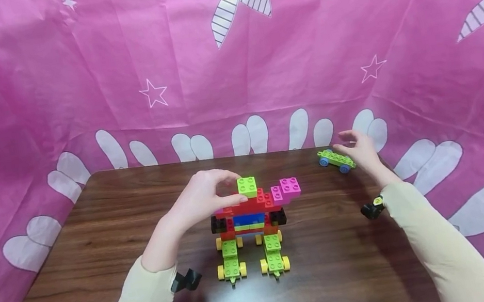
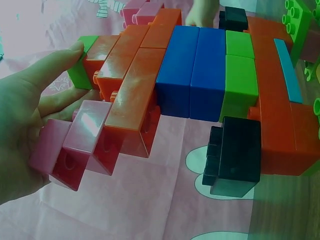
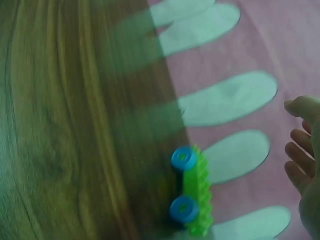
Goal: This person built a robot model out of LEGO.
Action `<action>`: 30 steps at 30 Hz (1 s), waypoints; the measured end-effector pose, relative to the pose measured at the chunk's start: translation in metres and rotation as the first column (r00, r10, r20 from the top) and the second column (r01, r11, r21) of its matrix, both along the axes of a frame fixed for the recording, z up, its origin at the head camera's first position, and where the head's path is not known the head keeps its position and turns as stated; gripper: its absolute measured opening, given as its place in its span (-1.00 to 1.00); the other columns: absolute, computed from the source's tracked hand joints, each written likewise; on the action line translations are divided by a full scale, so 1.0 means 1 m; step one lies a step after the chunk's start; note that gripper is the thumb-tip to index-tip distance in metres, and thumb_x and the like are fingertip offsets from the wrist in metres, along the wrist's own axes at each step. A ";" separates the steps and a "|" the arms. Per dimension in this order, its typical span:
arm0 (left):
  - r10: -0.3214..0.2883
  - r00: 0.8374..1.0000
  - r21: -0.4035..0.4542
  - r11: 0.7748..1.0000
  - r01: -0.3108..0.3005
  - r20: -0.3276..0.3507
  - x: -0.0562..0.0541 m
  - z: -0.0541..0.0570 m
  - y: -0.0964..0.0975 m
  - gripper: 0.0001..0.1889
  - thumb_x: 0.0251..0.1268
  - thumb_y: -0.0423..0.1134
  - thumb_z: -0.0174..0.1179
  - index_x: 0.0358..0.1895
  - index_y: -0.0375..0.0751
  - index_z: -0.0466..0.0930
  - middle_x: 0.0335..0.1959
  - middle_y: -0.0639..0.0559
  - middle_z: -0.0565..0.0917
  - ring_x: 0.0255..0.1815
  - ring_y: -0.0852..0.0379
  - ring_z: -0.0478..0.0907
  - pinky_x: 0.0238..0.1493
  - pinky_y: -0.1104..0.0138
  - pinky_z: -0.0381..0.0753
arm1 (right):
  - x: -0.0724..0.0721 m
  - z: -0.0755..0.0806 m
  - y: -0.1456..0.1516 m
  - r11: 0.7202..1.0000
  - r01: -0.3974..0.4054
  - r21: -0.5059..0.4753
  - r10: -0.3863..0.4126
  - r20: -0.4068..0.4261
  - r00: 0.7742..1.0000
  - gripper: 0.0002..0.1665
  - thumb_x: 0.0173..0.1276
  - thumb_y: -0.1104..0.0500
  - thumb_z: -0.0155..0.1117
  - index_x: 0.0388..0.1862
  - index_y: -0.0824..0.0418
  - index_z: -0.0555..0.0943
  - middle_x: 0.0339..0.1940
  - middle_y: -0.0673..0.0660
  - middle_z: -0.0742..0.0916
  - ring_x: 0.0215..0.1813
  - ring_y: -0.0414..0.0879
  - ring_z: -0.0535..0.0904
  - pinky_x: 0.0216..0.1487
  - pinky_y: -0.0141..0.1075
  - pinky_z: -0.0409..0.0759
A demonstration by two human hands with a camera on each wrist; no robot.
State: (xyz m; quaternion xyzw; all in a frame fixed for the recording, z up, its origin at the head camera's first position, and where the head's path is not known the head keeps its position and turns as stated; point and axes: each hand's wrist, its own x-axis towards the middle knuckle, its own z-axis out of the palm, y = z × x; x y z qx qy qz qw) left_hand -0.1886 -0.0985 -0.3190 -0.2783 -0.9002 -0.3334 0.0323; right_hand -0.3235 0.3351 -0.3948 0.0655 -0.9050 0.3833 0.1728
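A figure built of toy bricks [image 1: 249,220] stands on the table, its legs on two lime wheeled bases [image 1: 232,267] with yellow wheels. My left hand [image 1: 202,196] pinches the lime green brick [image 1: 247,187] at its top between thumb and fingers. The left wrist view shows the thumb [image 2: 75,49] on that brick, above rows of orange-red, blue and green bricks. At the far right, a lime toy car base [image 1: 336,159] with blue wheels stands on the table. My right hand [image 1: 361,151] hovers just beside it, fingers loosely bent, apart from it in the right wrist view.
The dark wood table [image 1: 98,256] ends at the back against a pink cloth [image 1: 193,75] printed with bows, stars and white ovals. Pink bricks [image 1: 289,186] jut out from the figure's upper right side, and black bricks [image 1: 277,217] stick out lower down.
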 end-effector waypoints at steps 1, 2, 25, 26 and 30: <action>-0.001 1.000 0.001 1.000 0.001 0.000 0.000 0.000 0.000 -0.53 0.10 -0.01 0.44 0.08 -0.10 0.66 -0.03 0.04 0.72 0.02 0.09 0.61 0.07 0.14 0.64 | -0.002 -0.004 0.003 1.000 0.017 0.008 -0.017 0.003 1.000 -0.44 0.33 0.18 0.34 0.23 0.42 0.47 0.18 0.44 0.60 0.16 0.31 0.59 0.12 -0.25 0.58; 0.002 1.000 0.002 1.000 -0.002 0.004 0.000 -0.001 0.001 -0.53 0.10 -0.02 0.44 0.08 -0.09 0.66 -0.03 0.05 0.72 0.01 0.10 0.61 0.07 0.15 0.64 | -0.004 -0.007 0.006 0.999 0.030 0.017 -0.031 0.002 1.000 -0.44 0.32 0.18 0.34 0.22 0.43 0.47 0.17 0.45 0.61 0.16 0.31 0.58 0.14 -0.22 0.57; -0.009 1.000 0.029 1.000 0.009 0.004 -0.001 -0.003 -0.001 -0.54 0.11 -0.03 0.43 0.08 -0.11 0.65 -0.08 0.05 0.73 -0.04 0.11 0.61 -0.01 0.20 0.67 | -0.036 -0.057 0.038 0.980 0.018 0.198 -0.057 0.192 0.980 -0.32 0.30 0.14 0.33 0.28 0.49 0.39 0.27 0.55 0.47 0.30 0.45 0.34 0.34 0.22 0.28; -0.010 1.000 0.032 0.999 0.010 0.007 0.000 -0.003 -0.001 -0.53 0.11 -0.03 0.43 0.08 -0.11 0.65 -0.08 0.05 0.73 -0.04 0.11 0.61 -0.02 0.22 0.67 | -0.037 -0.058 0.039 0.979 0.012 0.202 -0.054 0.203 0.978 -0.31 0.31 0.13 0.33 0.29 0.49 0.38 0.28 0.55 0.47 0.31 0.45 0.33 0.35 0.22 0.28; -0.010 1.000 0.036 0.999 0.010 0.013 0.001 -0.003 -0.001 -0.53 0.10 -0.03 0.44 0.08 -0.11 0.65 -0.09 0.05 0.73 -0.05 0.12 0.61 -0.06 0.26 0.68 | -0.040 -0.063 0.042 0.978 -0.008 0.208 -0.043 0.241 0.970 -0.27 0.32 0.10 0.32 0.32 0.49 0.35 0.31 0.56 0.43 0.33 0.47 0.29 0.35 0.24 0.26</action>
